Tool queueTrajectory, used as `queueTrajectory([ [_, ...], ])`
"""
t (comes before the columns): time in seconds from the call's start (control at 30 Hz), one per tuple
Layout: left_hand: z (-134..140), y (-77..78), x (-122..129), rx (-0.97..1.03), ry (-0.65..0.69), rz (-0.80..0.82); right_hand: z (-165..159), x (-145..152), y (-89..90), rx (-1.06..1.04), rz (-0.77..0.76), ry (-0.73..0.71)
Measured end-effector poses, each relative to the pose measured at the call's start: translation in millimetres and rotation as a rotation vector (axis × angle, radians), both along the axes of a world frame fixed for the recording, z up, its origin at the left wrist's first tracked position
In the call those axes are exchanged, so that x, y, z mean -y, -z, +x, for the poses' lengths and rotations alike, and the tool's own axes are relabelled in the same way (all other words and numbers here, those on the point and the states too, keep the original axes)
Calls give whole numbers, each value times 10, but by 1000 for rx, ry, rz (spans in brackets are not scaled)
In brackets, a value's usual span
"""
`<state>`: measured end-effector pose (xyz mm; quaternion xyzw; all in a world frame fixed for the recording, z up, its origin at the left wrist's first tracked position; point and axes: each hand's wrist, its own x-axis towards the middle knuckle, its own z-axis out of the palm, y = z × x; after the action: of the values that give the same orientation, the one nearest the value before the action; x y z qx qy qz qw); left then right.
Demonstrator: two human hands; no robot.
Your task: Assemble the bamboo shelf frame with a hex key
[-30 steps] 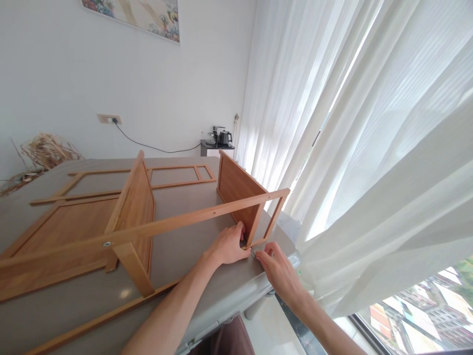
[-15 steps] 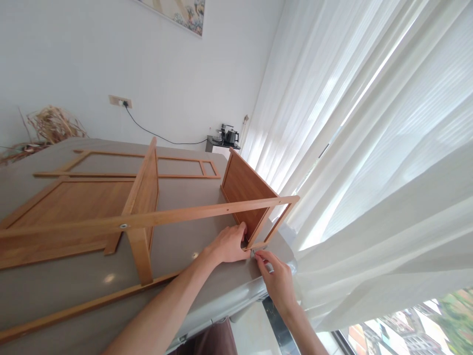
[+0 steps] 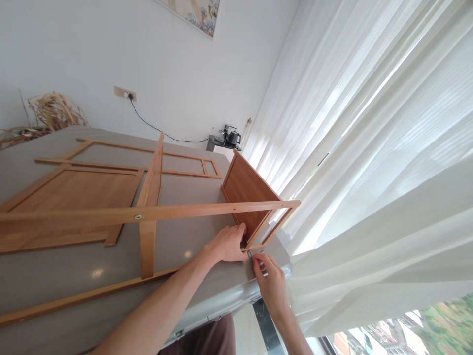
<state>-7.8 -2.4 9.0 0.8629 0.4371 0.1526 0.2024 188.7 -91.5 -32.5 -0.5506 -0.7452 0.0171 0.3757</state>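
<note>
A wooden shelf frame (image 3: 192,211) stands on its side on the grey-covered table, with a panel (image 3: 247,182) fixed across its right end and a second crosspiece (image 3: 148,246) further left. My left hand (image 3: 229,243) is closed round the near lower corner, its thumb against the end panel. Just right of it, my right hand (image 3: 269,270) pinches a thin metal hex key (image 3: 250,254), its tip at the lower rail beside my left fingers. The exact seat of the tip is too small to make out. A metal bolt head (image 3: 138,217) shows in the upper rail.
A loose wooden panel (image 3: 74,192) and a slim ladder-like frame (image 3: 185,156) lie on the table (image 3: 111,291). A kettle (image 3: 233,138) stands on a small stand behind. White curtains (image 3: 354,207) hang close on the right, beside the table's corner.
My right hand has turned and shifted slightly left and down with the hex key. My left hand keeps its hold on the corner. The camera view has tilted a little.
</note>
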Motion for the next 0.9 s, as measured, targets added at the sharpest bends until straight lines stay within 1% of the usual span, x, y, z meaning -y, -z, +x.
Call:
queueTrajectory([
  [0.33,-8,-15,4,30,-10,-12,-28,-3,17,153,67,-36],
  [0.6,-2,13,-2,35,-11,3,-64,75,-129,328,79,-123],
  [0.73,-2,22,-6,29,-7,6,-53,55,-147,360,81,-128],
  [0.9,-1,25,-11,24,1,15,-78,38,-137,349,77,-111],
])
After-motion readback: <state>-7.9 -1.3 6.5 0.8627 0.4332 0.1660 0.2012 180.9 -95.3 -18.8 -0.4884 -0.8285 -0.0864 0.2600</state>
